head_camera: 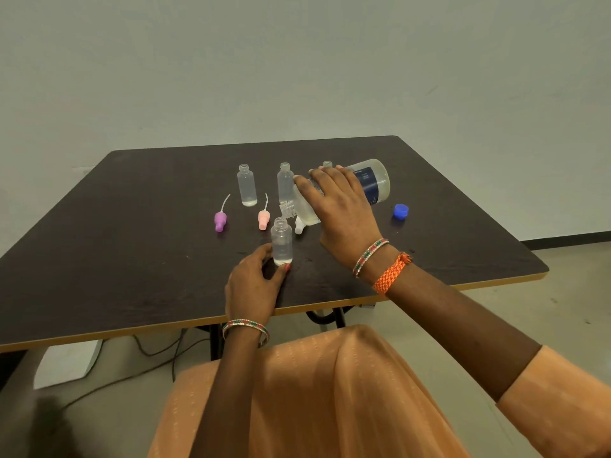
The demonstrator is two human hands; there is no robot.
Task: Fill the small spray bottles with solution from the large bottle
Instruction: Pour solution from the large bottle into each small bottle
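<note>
1. Dark table [132,226], wood-edged, carrying everything; far edge against a pale wall.
2. Large bottle [370,183], tipped on its side above the surface's middle, base toward the far right corner, open neck angled down just above the near small bottle's mouth.
3. Right hand [340,206], wrapped over the large bottle's body, fingers curled round it.
4. Left hand [254,282], near the front edge, thumb and fingertips pinching the base of the near small bottle [281,241], upright, uncapped, a little liquid at the bottom.
5. Two more open small bottles [247,188] [285,183] upright toward the far edge; a third [327,164] mostly hidden behind the hand.
6. Blue cap [400,211] toward the right edge.
7. Purple sprayer top [220,220] and pink sprayer top [263,219] lying mid-surface, tubes pointing toward the far edge.
</note>
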